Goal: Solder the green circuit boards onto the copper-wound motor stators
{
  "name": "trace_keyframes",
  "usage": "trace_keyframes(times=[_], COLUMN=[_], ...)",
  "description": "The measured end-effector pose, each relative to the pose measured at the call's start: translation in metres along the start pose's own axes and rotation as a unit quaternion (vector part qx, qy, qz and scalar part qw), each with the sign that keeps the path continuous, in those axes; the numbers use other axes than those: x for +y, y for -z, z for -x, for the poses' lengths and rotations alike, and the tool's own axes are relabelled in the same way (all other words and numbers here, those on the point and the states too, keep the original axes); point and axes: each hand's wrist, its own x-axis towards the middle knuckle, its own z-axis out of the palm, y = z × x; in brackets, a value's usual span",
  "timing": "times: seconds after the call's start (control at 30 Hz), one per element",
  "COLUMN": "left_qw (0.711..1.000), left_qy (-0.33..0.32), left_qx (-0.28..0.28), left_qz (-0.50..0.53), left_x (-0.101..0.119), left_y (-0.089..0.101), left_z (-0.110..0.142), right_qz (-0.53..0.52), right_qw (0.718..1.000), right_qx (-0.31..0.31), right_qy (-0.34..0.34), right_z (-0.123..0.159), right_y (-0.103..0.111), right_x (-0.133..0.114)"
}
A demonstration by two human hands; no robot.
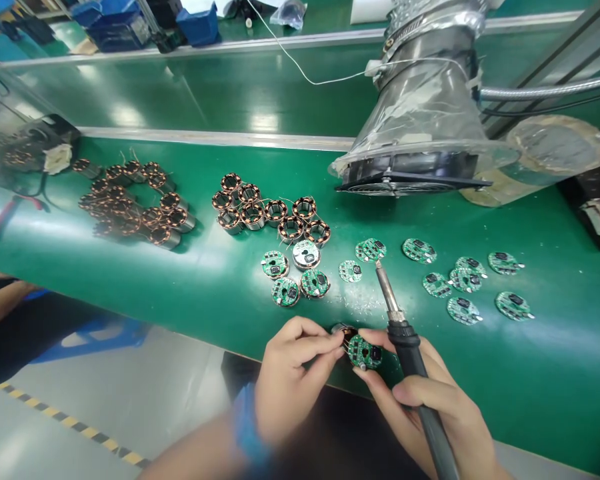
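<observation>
At the bench's front edge my left hand (300,367) is closed, thumb and forefinger pinching at the thin wires of a copper-wound motor stator (338,328). Most of that stator is hidden behind the fingers and the board. My right hand (430,407) grips a round green circuit board (364,353) by its rim between thumb and forefinger, right against the stator. The same hand also holds a soldering iron (415,360), its tip pointing up and away over the bench. Several stators topped with boards (286,291) stand just beyond my left hand.
Bare stators (253,215) stand behind, with a larger cluster (130,200) at left. Loose round boards (465,279) lie at right. A fume extraction hood with a fan (410,167) hangs over the back. Red-handled pliers (10,213) lie far left, near another person's arm (3,303).
</observation>
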Motion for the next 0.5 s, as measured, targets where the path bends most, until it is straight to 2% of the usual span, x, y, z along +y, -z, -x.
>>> trace_keyframes(times=[0.13,0.27,0.4,0.5], left_qw=[1.0,0.998,0.988,0.972], left_qy=[-0.002,0.004,0.102,0.177], left_qx=[-0.008,-0.06,-0.107,-0.109], left_qz=[0.001,0.01,0.04,0.111], left_x=[0.001,0.002,0.002,0.0], left_y=[0.002,0.007,0.009,0.009], left_z=[-0.001,-0.008,-0.02,-0.022], right_qz=[-0.001,-0.021,-0.026,-0.009], right_qw=[1.0,1.0,0.999,0.999], right_qx=[-0.001,-0.002,-0.011,-0.032], right_qy=[-0.001,-0.016,-0.029,-0.033], right_z=[-0.002,-0.002,-0.002,-0.004], right_y=[-0.002,-0.007,-0.008,-0.005], right_x=[0.0,0.002,0.003,0.001])
